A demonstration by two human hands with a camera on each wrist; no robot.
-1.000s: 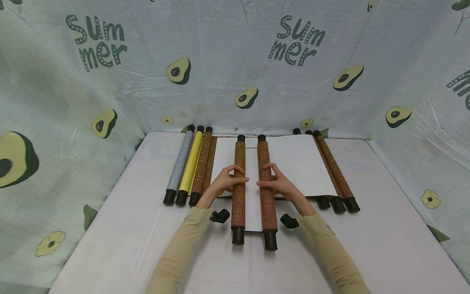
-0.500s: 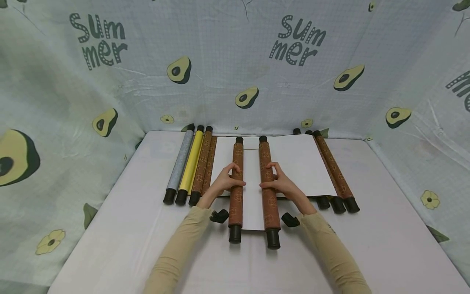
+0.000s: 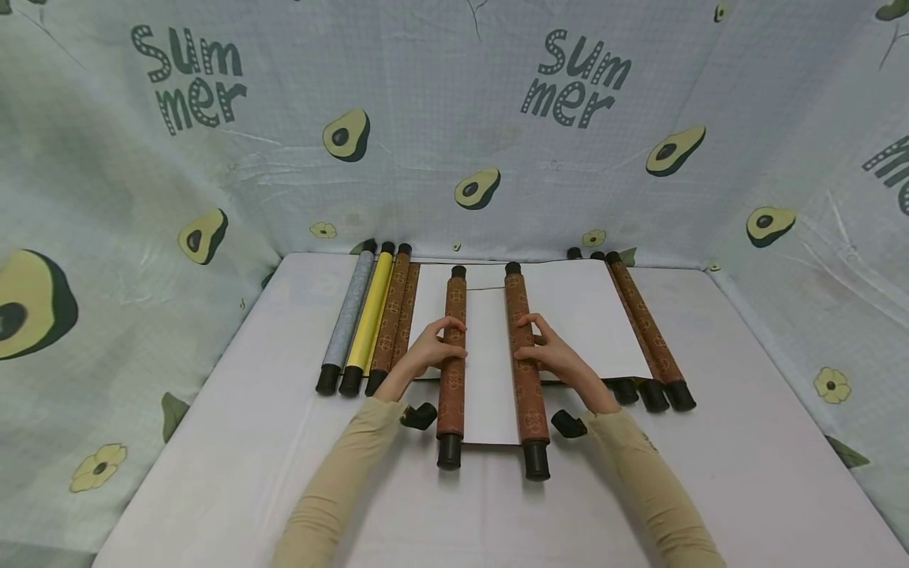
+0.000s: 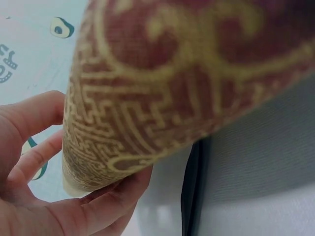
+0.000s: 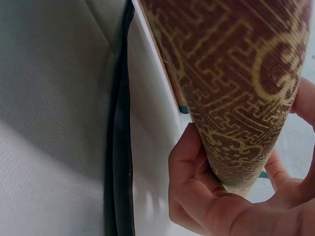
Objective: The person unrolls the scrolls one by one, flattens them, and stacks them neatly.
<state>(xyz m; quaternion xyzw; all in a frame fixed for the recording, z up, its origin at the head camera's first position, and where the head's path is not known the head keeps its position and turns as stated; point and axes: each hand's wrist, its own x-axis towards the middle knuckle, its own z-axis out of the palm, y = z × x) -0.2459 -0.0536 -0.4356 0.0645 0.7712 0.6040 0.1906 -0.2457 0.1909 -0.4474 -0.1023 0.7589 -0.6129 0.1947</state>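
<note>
A partly unrolled hanging scroll has two brown patterned rolls with black end knobs. My left hand (image 3: 429,349) grips the scroll's left roll (image 3: 451,398), thumb and fingers on either side. My right hand (image 3: 557,354) holds the right roll (image 3: 529,398) the same way. A strip of white paper (image 3: 491,394) spans the gap between the rolls. In the left wrist view the gold-patterned roll (image 4: 138,88) lies within the curled fingers (image 4: 93,211). The right wrist view has the other roll (image 5: 236,83) between thumb and fingers (image 5: 192,177).
Beneath lies an open white sheet (image 3: 582,315), flanked by brown rolls (image 3: 649,331) at right. Grey (image 3: 348,312), yellow (image 3: 371,315) and brown rolls (image 3: 392,315) lie at left. A fabric wall (image 3: 426,95) printed with avocados stands behind the white table (image 3: 234,442).
The two rolls have moved apart, the left one leftward and the right one rightward, each with its hand. The white strip between them has grown wider.
</note>
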